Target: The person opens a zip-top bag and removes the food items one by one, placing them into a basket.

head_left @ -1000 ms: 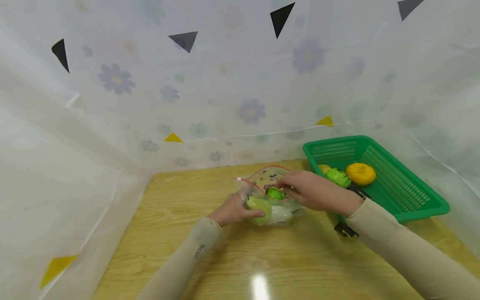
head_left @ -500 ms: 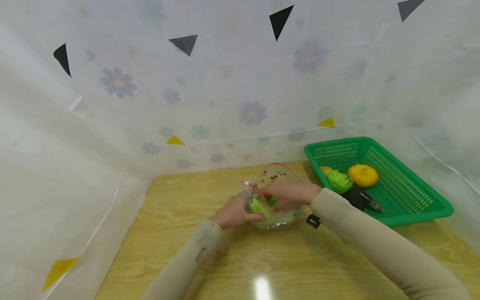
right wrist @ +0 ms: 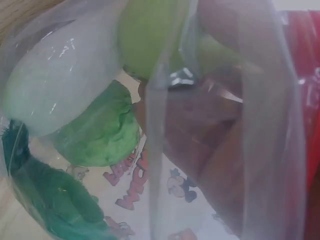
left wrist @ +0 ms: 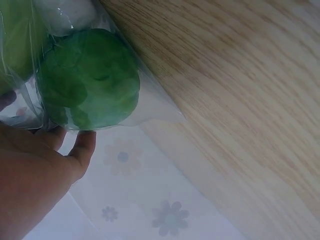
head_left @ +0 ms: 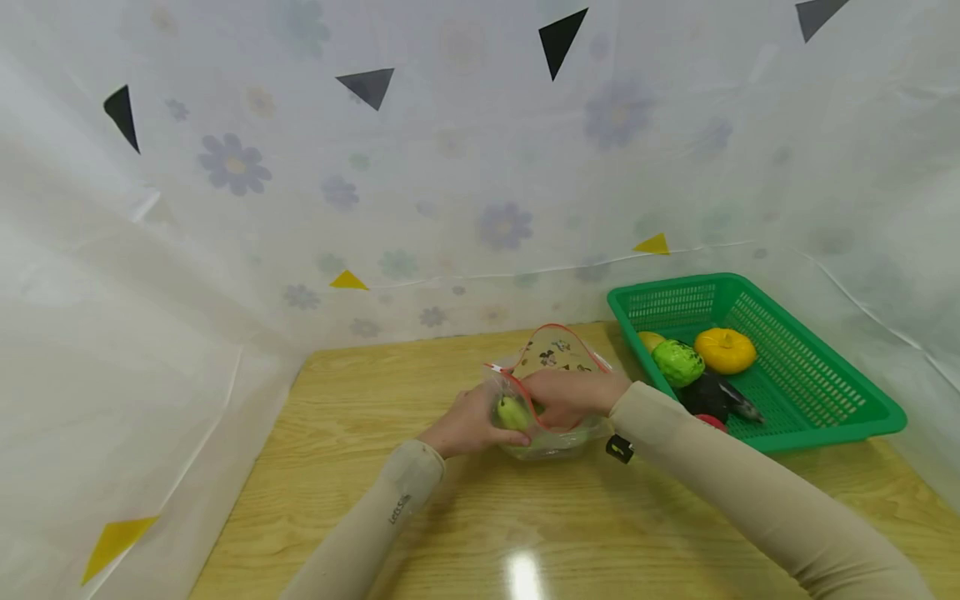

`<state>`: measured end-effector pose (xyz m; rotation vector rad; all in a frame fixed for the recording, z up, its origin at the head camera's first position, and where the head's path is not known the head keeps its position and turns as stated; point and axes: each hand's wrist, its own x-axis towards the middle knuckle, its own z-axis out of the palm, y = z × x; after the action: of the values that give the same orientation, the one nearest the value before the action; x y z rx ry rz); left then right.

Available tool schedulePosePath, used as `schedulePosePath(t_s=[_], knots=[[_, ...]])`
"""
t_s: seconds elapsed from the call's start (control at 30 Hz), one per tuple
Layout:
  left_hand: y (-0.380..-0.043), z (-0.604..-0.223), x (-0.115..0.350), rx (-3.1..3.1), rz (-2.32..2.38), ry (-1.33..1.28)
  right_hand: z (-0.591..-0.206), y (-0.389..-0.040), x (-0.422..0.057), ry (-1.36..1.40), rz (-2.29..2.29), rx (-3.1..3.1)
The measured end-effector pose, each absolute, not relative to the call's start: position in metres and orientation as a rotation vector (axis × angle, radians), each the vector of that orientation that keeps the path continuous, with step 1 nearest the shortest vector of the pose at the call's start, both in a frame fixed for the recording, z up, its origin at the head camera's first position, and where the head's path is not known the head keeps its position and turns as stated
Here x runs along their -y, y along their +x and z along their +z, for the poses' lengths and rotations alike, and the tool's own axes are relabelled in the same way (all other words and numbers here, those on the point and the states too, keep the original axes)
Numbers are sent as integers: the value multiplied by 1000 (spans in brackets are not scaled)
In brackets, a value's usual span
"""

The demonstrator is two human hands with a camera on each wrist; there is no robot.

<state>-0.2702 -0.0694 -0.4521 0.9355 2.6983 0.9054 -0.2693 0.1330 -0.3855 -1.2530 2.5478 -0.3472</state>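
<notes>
A clear zip bag (head_left: 555,450) with a red zip edge and printed cartoon figures stands on the table, its mouth open. My left hand (head_left: 467,423) grips its left side, thumb in front, beside a light green pear-shaped piece (head_left: 512,412) inside. My right hand (head_left: 572,395) reaches down through the mouth, its fingertips mostly hidden in the head view. Seen through the plastic in the right wrist view are a white oval piece (right wrist: 67,75), a leafy green piece (right wrist: 102,131) near my right fingers, and a dark green piece (right wrist: 55,200). I cannot tell whether those fingers hold anything.
At the right stands a green plastic basket (head_left: 825,379). In it lie a small yellow pumpkin (head_left: 724,350), a lumpy green vegetable (head_left: 678,363), a dark eggplant (head_left: 716,396) and a partly hidden red piece (head_left: 711,422). A patterned white curtain (head_left: 450,208) backs the wooden table (head_left: 360,392).
My right hand has moved left and down from the bag's opening into it, with the green piece at its fingers now out of sight in the head view. My left hand keeps its hold.
</notes>
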Motion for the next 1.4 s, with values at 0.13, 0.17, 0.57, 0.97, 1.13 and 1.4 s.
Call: schedulePosePath(t_s=[0.13, 0.17, 0.57, 0.97, 1.13, 1.4], knots=[[-271, -454, 69, -2706, 901, 940, -388, -269, -132, -1251, -361, -2558], [-272, -454, 69, -2706, 904, 944, -388, -269, -132, -1252, -363, -2567], [-270, -455, 70, -2710, 910, 916, -369, -255, -147, -1189, -144, -2807], [-273, -454, 71, -2621, 1001, 921, -329, -224, -179, -1178, -297, -2964], [-272, -452, 70, -2586, 984, 925, -312, -209, -206, -1156, -447, -2962], [-273, -449, 70, -2590, 900, 923, -301, -201, -269, -993, -538, -3112]])
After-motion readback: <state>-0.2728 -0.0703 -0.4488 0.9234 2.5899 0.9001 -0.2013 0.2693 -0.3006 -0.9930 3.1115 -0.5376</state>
